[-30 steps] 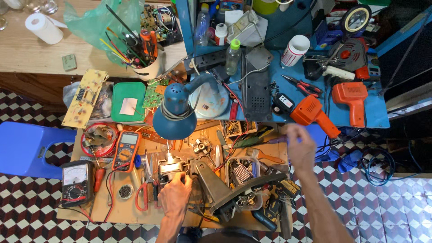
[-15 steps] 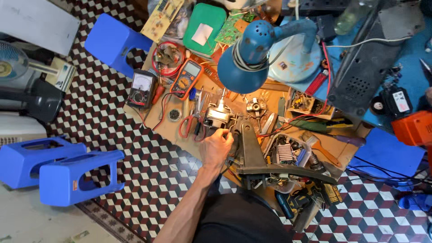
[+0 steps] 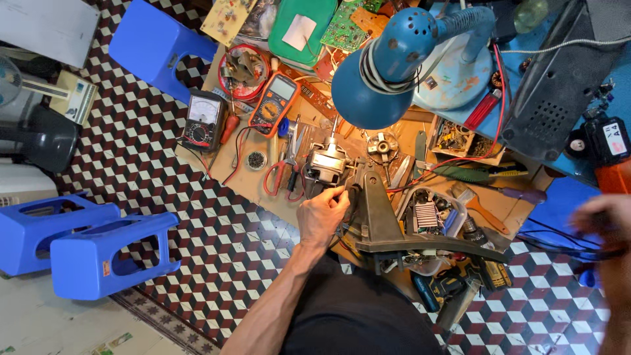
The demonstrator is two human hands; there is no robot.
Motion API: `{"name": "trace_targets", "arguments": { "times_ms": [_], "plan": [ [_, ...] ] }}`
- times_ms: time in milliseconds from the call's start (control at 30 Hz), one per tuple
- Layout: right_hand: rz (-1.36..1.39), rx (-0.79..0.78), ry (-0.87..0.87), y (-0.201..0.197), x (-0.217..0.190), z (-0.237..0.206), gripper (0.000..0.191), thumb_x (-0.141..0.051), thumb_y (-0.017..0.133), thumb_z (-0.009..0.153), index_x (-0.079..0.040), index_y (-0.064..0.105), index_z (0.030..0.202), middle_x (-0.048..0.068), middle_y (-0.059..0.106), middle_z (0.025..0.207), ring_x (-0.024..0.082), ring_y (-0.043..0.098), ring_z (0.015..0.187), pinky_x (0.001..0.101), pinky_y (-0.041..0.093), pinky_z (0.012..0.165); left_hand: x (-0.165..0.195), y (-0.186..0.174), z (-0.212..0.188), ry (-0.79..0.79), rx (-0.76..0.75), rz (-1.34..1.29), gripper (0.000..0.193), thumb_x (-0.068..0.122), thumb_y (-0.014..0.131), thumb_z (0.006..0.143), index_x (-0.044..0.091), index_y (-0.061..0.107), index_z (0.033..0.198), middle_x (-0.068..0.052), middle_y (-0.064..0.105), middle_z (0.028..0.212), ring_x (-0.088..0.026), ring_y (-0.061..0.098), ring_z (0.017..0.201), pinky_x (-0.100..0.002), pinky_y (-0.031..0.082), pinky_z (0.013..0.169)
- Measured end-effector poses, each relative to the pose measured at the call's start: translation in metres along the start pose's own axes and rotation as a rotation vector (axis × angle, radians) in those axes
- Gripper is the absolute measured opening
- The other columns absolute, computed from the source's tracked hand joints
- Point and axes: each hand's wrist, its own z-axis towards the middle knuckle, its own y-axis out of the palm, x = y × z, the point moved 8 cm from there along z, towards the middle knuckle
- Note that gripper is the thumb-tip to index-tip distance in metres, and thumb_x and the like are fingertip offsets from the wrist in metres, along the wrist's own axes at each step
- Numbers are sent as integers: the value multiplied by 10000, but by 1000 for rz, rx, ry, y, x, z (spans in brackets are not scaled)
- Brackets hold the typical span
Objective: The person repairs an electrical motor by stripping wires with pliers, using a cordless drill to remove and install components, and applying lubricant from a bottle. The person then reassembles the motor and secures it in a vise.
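**Left hand at the motor**

Left hand [image 3: 320,215] has its fingers curled on the motor [image 3: 323,164], which sits mid-bench under the blue lamp [image 3: 374,79]. Right hand [image 3: 608,223] is blurred, perhaps closed on a cable; I cannot tell. A green box [image 3: 299,29] with a white square label lies at the bench's far edge.

Blue stools [image 3: 85,240] on chequered floor [image 3: 197,256]; blue desk lamp [image 3: 388,62], orange multimeter [image 3: 274,104].
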Motion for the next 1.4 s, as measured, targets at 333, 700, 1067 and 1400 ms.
{"name": "trace_targets", "arguments": {
  "times_ms": [333, 700, 1067, 1400],
  "plan": [
    [-897, -802, -96, 210, 25, -65, 340, -337, 570, 1009, -4, 608, 957, 94, 628, 711, 200, 598, 616, 365, 449, 607, 0, -6, -6, 11, -7, -144, 191, 267, 795, 852, 140, 820, 992, -65, 592, 509, -163, 573, 432, -349, 454, 465],
    [722, -651, 991, 266, 56, -119, 224, -198, 549, 986, -45, 655, 1110, 133, 743, 1041, 227, 734, 872, 384, 607, 811, 6, -11, -10, 69, -75, -113, 206, 242, 785, 871, 142, 803, 1051, -72, 648, 571, -205, 666, 486, -357, 490, 488],
    [1203, -672, 1066, 320, 55, -128, 247, -196, 511, 1019, 19, 593, 1107, 200, 724, 1060, 294, 745, 918, 397, 621, 806, 8, -5, -21, 342, -120, -29, 150, 115, 740, 828, 82, 718, 973, -79, 686, 688, -252, 713, 599, -357, 537, 531],
    [1291, -499, 1211, 328, 59, -123, 265, -218, 501, 1015, 16, 615, 1060, 112, 715, 940, 219, 737, 791, 375, 637, 775, 4, 0, -24, 363, -75, 28, 88, 74, 685, 875, 116, 623, 829, -51, 632, 660, -229, 691, 589, -343, 525, 526]
  ]
}}
